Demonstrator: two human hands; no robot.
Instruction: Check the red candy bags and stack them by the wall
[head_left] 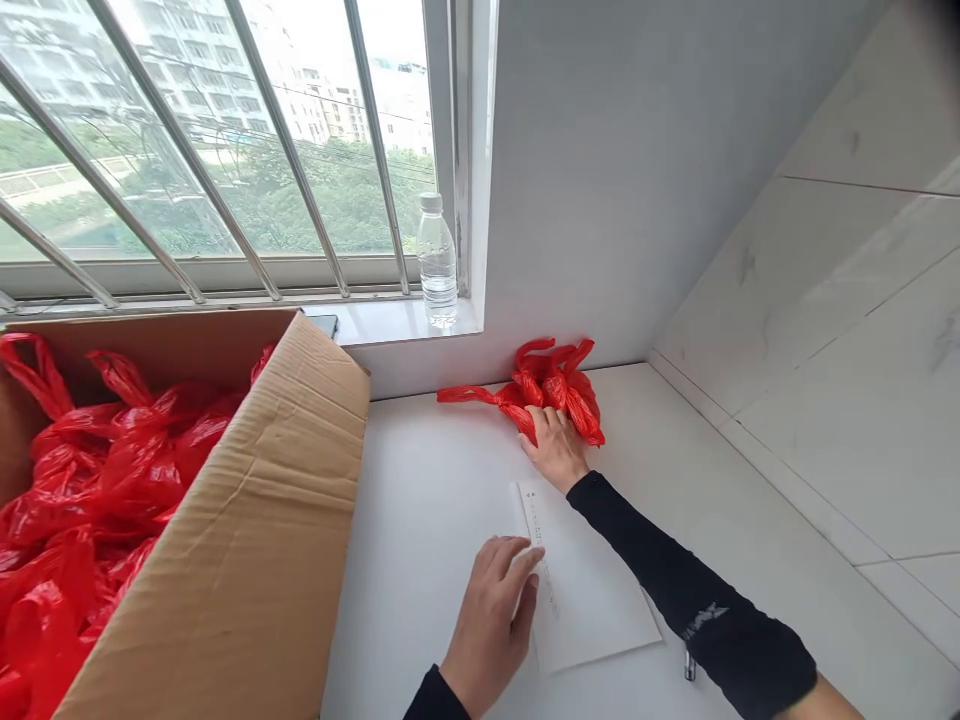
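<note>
At the back of the white tabletop, my right hand has its fingers closed over the near side of a knotted red plastic bag; what is inside the bag is hidden. Below it lies a white sheet or pad of paper with a column of small writing along its left edge. My left hand is at the paper's left edge, fingers loosely bent and apart, holding nothing. Whether its fingertips touch the paper I cannot tell. Black sleeves cover both forearms.
A large open cardboard box full of red plastic bags takes up the left side. A water bottle stands on the windowsill, beside a barred window. Part of a pen shows under my right forearm. Walls border the back and right.
</note>
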